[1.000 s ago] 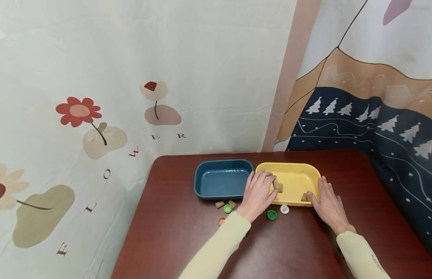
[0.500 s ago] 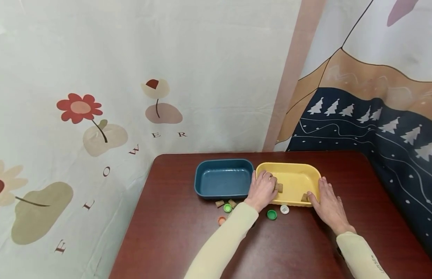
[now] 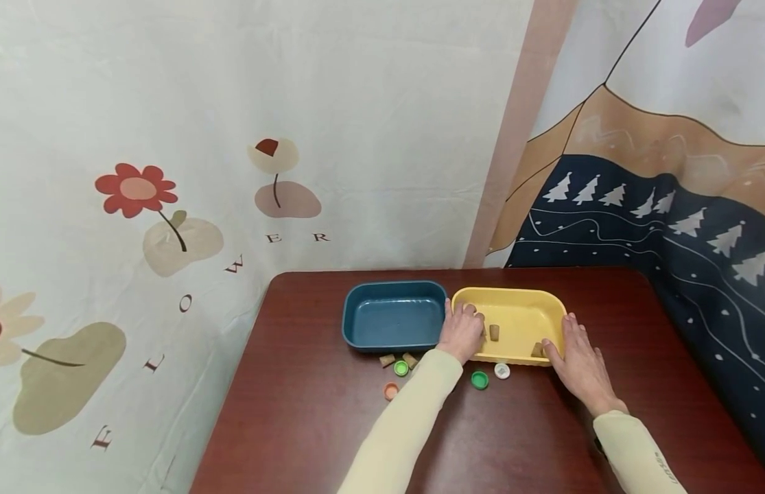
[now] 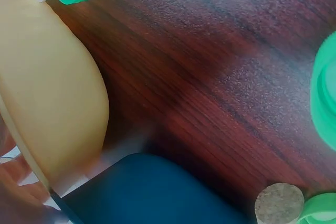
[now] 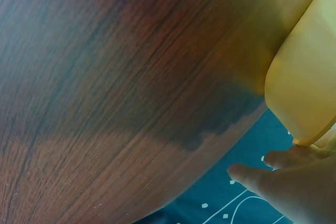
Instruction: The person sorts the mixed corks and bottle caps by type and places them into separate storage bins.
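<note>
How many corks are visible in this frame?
4: two corks in the yellow tray, two on the table before the blue tray. The left hand may hide more.

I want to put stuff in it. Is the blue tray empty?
Empty: the dark blue plastic tray shows only its bare floor in the head view.

Spelled "FLOWER" in brown capitals, spaced out along a rising curve on the pale flowered wall cloth (image 3: 234,103). Carried small grey lettering on the right sleeve (image 3: 641,460) cuff (too small to read). Nothing else legible.
</note>
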Demonstrator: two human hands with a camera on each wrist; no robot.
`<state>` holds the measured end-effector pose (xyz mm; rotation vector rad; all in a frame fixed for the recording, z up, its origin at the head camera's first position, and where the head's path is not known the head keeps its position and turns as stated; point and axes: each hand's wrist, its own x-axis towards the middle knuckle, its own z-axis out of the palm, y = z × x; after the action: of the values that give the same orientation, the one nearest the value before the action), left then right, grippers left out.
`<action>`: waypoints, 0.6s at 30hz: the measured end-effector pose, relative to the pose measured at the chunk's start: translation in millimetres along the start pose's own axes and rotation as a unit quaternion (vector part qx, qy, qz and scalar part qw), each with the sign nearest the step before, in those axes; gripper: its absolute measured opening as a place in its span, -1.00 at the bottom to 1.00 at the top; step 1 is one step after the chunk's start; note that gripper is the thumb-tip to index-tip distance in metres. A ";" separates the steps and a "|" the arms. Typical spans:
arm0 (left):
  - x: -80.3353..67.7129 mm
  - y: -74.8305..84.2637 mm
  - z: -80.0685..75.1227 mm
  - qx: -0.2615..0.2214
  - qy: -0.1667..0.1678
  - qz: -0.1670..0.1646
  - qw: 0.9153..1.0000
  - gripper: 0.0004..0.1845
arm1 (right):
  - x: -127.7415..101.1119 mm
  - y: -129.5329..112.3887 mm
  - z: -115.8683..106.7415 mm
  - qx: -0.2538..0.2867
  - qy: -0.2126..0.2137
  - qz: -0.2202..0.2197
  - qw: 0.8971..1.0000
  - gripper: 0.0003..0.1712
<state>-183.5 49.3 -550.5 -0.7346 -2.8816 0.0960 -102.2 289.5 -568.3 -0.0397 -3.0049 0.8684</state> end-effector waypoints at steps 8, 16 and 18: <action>-1.2 -0.6 -2.9 0.000 -0.020 -0.004 1.000 -0.63 | -0.2 -2.0 0.0 0.000 -0.006 0.003 1.000 0.00; -12.6 -1.7 -7.2 -0.065 0.035 0.004 0.997 -0.56 | -1.0 -1.2 -1.7 -0.006 -0.011 0.002 1.000 0.01; -18.7 -2.3 -10.1 -0.085 0.048 0.011 0.995 -0.51 | -1.2 -1.2 -2.3 -0.008 -0.013 0.003 1.000 0.00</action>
<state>-166.6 38.6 -543.1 -0.7779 -2.8138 -0.1799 -101.0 289.7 -565.7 -0.0392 -3.0370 0.8506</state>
